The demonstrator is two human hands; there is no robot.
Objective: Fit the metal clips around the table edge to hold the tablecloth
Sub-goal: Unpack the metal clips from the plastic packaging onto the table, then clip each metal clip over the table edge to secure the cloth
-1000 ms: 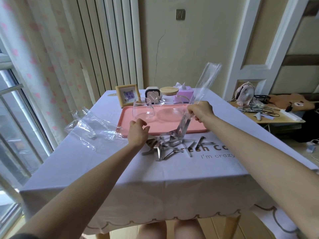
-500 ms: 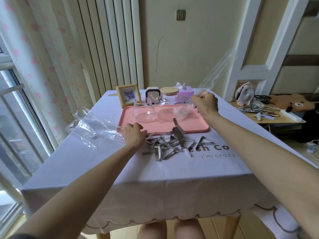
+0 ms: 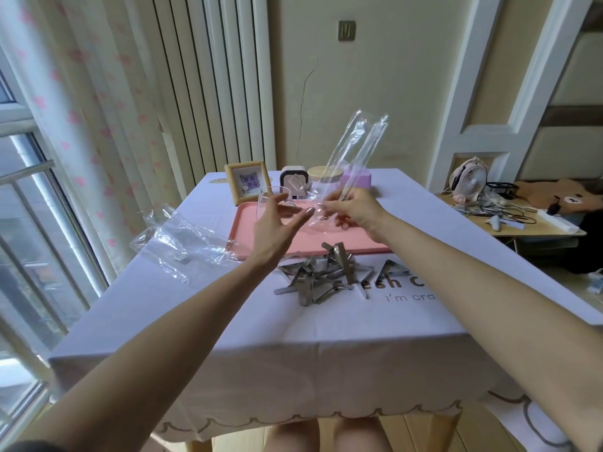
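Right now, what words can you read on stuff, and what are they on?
"esh c" on the tablecloth, partly hidden by the metal clips and the right arm.
"I'm cra" on the tablecloth just below, cut off by the right arm.
Framed picture: characters too blurred to read.

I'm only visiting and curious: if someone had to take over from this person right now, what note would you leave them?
Left hand: open, fingers spread, beside the bag, holding nothing.
Right hand: pinches the clear plastic bag, held upright above the pink tray; the bag looks empty.
Metal clips: loose pile on the tablecloth, just in front of the tray.
Done: clips unpacked.
Left: no clip sits on the visible table edge; set the bag aside, then fit every clip.
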